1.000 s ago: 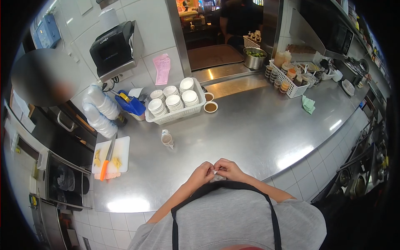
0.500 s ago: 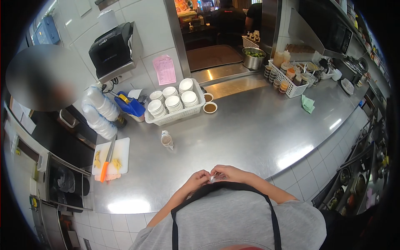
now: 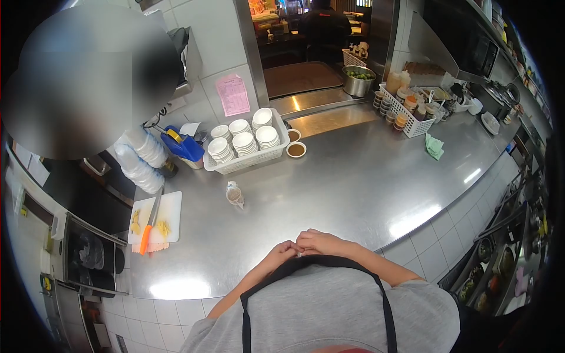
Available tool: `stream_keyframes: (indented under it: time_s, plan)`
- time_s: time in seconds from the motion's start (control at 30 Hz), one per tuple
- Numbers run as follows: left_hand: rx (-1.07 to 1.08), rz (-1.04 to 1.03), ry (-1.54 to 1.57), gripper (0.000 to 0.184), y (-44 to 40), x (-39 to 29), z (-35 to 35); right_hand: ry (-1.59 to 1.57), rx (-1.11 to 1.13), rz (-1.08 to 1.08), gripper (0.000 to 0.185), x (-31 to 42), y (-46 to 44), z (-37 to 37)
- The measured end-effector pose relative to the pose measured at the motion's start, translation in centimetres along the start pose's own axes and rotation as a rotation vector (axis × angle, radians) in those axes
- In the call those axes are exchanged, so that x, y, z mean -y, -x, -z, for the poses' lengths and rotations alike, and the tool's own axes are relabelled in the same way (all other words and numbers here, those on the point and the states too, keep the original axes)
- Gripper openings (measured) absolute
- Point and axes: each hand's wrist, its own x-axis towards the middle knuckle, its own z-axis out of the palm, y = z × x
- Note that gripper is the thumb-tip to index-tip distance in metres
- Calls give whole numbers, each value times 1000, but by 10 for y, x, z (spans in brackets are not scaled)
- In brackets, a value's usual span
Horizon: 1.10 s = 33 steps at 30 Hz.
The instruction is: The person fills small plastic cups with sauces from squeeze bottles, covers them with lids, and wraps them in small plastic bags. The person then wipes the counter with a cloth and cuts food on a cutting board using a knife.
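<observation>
My left hand (image 3: 281, 252) and my right hand (image 3: 318, 242) meet close to my apron at the counter's front edge, fingers pressed together. Between their fingertips a small bit of clear, whitish plastic (image 3: 299, 254) shows; the apron hides the rest of it. A small tied plastic bag with brownish contents (image 3: 234, 195) stands on the steel counter (image 3: 329, 188), up and left of my hands. Farther left, an orange-handled knife (image 3: 146, 235) lies on a white cutting board (image 3: 172, 206) beside yellow pieces.
A white basket (image 3: 250, 162) holds stacked white cups, with two sauce cups (image 3: 296, 149) beside it. Sauce containers fill another basket (image 3: 416, 127) near a green cloth (image 3: 434, 147). A metal pot (image 3: 358, 86) stands on the pass. A blurred person is at the upper left.
My hands have drawn closer together, and less of the plastic shows between them. The blurred person at the left has come nearer and covers more of the view.
</observation>
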Motion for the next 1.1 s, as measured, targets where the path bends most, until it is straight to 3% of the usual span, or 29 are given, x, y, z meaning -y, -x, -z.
stream_keyframes:
  time_s: [0.27, 0.37, 0.47, 0.5, 0.53, 0.57, 0.6, 0.63, 0.67, 0.73, 0.77, 0.83, 0.87, 0.93, 0.97, 1.1]
  plan:
    - [-35, 13, 33, 14, 9, -14, -9, -403, -5, -2, 21, -12, 16, 0]
    - [-102, 91, 264, 12, 9, -22, -7, -343, -43, -101, 25, -4, 7, 1]
    - [-193, -13, 326, 12, -2, -20, 0, -260, -143, -197, 26, 4, -12, 6]
    - [-289, -174, 90, 12, -10, -17, 9, -257, -301, -93, 26, -7, -20, 0]
    - [-379, -331, -150, 14, -14, -18, 17, -260, -296, -91, 26, -21, -29, -7]
    - [-383, -331, -149, 14, -15, -24, 22, -345, -428, -116, 27, -37, -40, -12]
    - [-568, -466, -293, 18, -17, -31, 28, -428, -560, -141, 27, -51, -49, -14]
    - [-753, -601, -438, 21, -17, -35, 33, -425, -558, -137, 27, -64, -56, -13]
    - [-758, -605, -438, 21, -15, -34, 42, -284, -503, -134, 26, -78, -63, -12]
    - [-970, -586, -864, 30, -18, -26, 66, -146, -447, -119, 26, -84, -73, -15]
    - [-979, -591, -867, 30, -22, -19, 69, -278, -434, -115, 30, -82, -77, -19]
    - [-632, -398, -429, 41, -25, 1, 64, -370, -320, -161, 46, -74, -81, -21]
    - [-632, -405, -431, 41, -29, 6, 60, -237, -345, -88, 50, -65, -81, -23]
    - [-669, -323, -444, 38, -34, 8, 47, -365, -380, -187, 51, -60, -83, -28]
    - [-696, -399, -564, 37, -36, 9, 43, -366, -378, -188, 51, -63, -83, -33]
    - [-729, -474, -469, 30, -41, -1, 25, -342, -557, -200, 46, -70, -78, -37]
